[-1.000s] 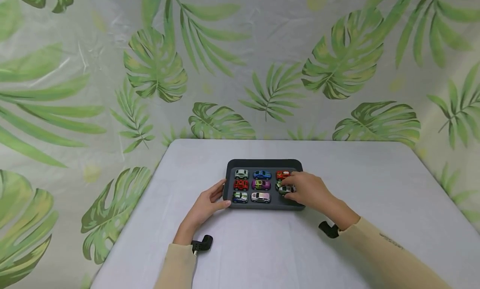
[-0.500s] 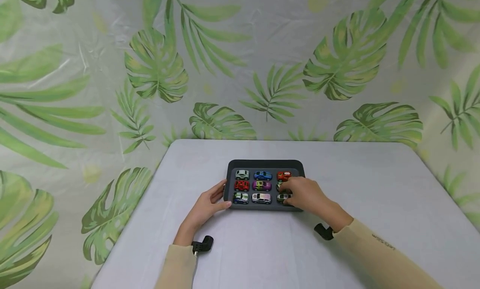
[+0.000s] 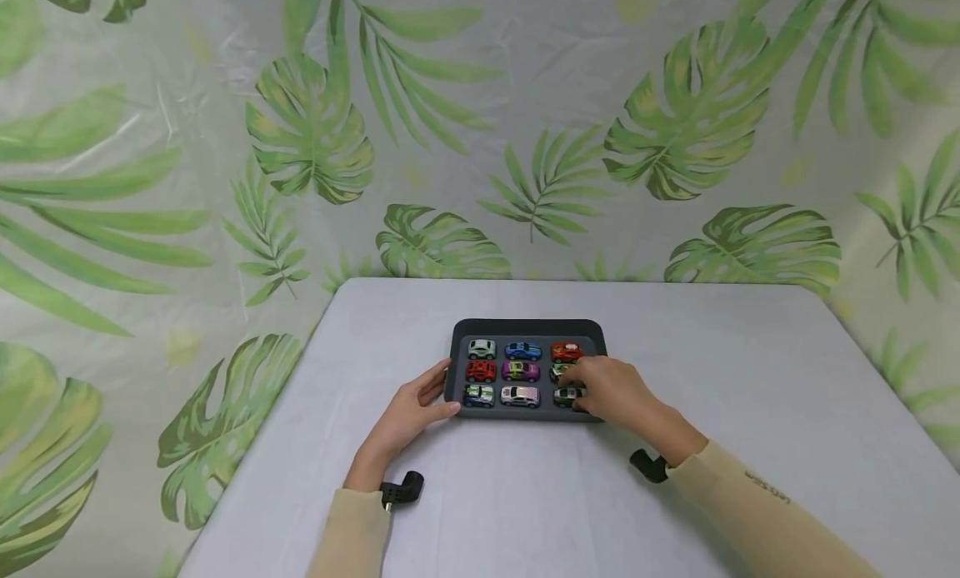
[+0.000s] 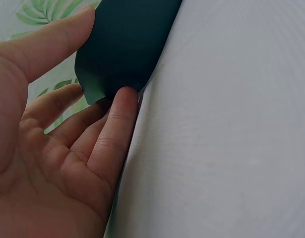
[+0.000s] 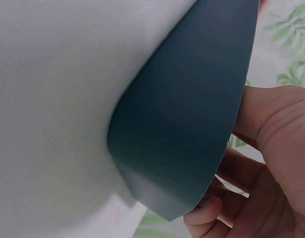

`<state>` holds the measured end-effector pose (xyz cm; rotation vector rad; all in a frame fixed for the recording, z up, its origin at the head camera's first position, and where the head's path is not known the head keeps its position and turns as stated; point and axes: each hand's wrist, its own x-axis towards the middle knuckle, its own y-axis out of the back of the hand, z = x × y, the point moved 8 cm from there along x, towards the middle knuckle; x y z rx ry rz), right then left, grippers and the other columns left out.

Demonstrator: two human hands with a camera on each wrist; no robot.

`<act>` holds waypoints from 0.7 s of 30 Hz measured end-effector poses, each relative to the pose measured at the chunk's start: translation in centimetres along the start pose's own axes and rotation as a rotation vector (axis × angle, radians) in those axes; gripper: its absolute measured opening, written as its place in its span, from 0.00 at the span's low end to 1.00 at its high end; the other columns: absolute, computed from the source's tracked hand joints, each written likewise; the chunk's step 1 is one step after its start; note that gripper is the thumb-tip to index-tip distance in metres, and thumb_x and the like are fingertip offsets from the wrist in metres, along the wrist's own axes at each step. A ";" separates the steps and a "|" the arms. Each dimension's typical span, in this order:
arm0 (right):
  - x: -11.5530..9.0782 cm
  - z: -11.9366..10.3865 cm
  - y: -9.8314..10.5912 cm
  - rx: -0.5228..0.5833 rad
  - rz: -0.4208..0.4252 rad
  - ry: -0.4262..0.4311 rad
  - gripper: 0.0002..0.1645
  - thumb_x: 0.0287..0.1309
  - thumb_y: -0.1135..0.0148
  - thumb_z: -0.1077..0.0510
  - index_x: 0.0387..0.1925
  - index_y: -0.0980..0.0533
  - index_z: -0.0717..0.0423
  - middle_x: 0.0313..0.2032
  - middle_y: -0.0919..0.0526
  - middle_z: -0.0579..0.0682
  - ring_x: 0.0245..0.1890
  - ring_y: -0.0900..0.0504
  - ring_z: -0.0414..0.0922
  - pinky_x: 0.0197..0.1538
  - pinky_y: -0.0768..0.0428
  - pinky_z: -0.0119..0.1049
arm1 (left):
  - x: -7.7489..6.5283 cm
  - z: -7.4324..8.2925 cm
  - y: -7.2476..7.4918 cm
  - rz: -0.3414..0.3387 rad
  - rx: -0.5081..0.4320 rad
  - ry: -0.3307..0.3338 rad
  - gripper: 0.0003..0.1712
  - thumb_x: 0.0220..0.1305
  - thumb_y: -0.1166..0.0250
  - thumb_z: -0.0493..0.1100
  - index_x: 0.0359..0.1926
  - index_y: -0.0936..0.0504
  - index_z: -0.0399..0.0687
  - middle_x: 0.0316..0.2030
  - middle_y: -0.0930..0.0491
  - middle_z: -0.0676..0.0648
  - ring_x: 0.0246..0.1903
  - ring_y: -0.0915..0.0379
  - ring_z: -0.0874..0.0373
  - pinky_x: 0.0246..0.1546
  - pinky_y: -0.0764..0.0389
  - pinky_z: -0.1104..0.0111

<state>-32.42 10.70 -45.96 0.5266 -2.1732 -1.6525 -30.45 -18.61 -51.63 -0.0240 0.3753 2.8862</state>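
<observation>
A dark grey tray (image 3: 527,326) lies on the table with small toy cars set in rows of three. My left hand (image 3: 405,411) grips its near left corner, thumb at the rim and fingers along the outer side; the left wrist view shows the tray wall (image 4: 130,44) between them. Over the right end, my right hand (image 3: 618,391) pinches a dark green and white toy car (image 3: 567,396) in the near right place. Its fingers partly cover a green toy car (image 3: 559,371) just behind. In the right wrist view the tray wall (image 5: 177,114) hides the fingertips.
Other cars in the tray include a red one (image 3: 566,351), a blue one (image 3: 523,351), a purple one (image 3: 521,371) and a white-pink one (image 3: 520,396). A white cloth covers the table (image 3: 712,336). Behind hangs a leaf-patterned sheet (image 3: 450,128).
My right hand has moved slightly toward me and lowered the dark green and white toy car from over the green one into the near right place. My left hand has stayed at the tray corner.
</observation>
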 end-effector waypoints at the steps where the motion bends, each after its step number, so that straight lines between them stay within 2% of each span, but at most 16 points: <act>1: 0.0 0.0 0.0 0.003 0.001 0.000 0.21 0.46 0.18 0.59 0.45 0.12 0.45 0.43 0.13 0.45 0.43 0.16 0.48 0.38 0.16 0.48 | 0.0 0.0 0.0 0.000 0.002 0.000 0.48 0.59 0.24 0.44 0.76 0.37 0.64 0.73 0.37 0.46 0.70 0.38 0.53 0.67 0.33 0.61; 4: -0.2 0.0 -0.2 0.012 -0.001 -0.007 0.21 0.46 0.18 0.59 0.45 0.12 0.44 0.43 0.13 0.45 0.43 0.16 0.48 0.38 0.16 0.48 | -0.1 -0.1 0.0 -0.006 0.006 0.002 0.48 0.60 0.24 0.44 0.76 0.37 0.66 0.73 0.37 0.46 0.70 0.38 0.53 0.67 0.34 0.61; 9: -0.7 0.0 0.0 0.019 0.012 -0.019 0.19 0.49 0.20 0.54 0.46 0.13 0.43 0.40 0.15 0.43 0.39 0.18 0.45 0.34 0.18 0.44 | -0.3 -0.5 -0.2 -0.014 0.000 0.003 0.48 0.60 0.24 0.43 0.77 0.39 0.62 0.73 0.38 0.45 0.71 0.40 0.50 0.68 0.35 0.58; 15: -1.3 -0.6 2.2 0.034 0.103 0.036 0.19 0.57 0.25 0.48 0.50 0.14 0.45 0.39 0.18 0.45 0.36 0.22 0.43 0.32 0.21 0.42 | -0.6 0.3 0.7 0.015 0.028 -0.017 0.49 0.61 0.25 0.44 0.78 0.41 0.64 0.73 0.36 0.48 0.70 0.38 0.51 0.68 0.34 0.51; 18: -1.8 -1.0 3.7 0.023 0.165 0.063 0.21 0.59 0.27 0.47 0.53 0.16 0.45 0.43 0.18 0.47 0.39 0.22 0.45 0.32 0.21 0.41 | -1.3 1.5 1.4 0.067 0.105 -0.025 0.48 0.62 0.26 0.46 0.77 0.41 0.70 0.74 0.38 0.53 0.70 0.37 0.53 0.65 0.30 0.50; 21: -2.6 -1.1 5.1 0.007 0.248 0.083 0.23 0.60 0.28 0.47 0.56 0.17 0.44 0.46 0.18 0.47 0.42 0.21 0.46 0.33 0.19 0.42 | -2.4 3.4 1.7 0.118 0.288 -0.062 0.45 0.64 0.28 0.51 0.77 0.41 0.74 0.74 0.40 0.54 0.71 0.40 0.52 0.65 0.30 0.50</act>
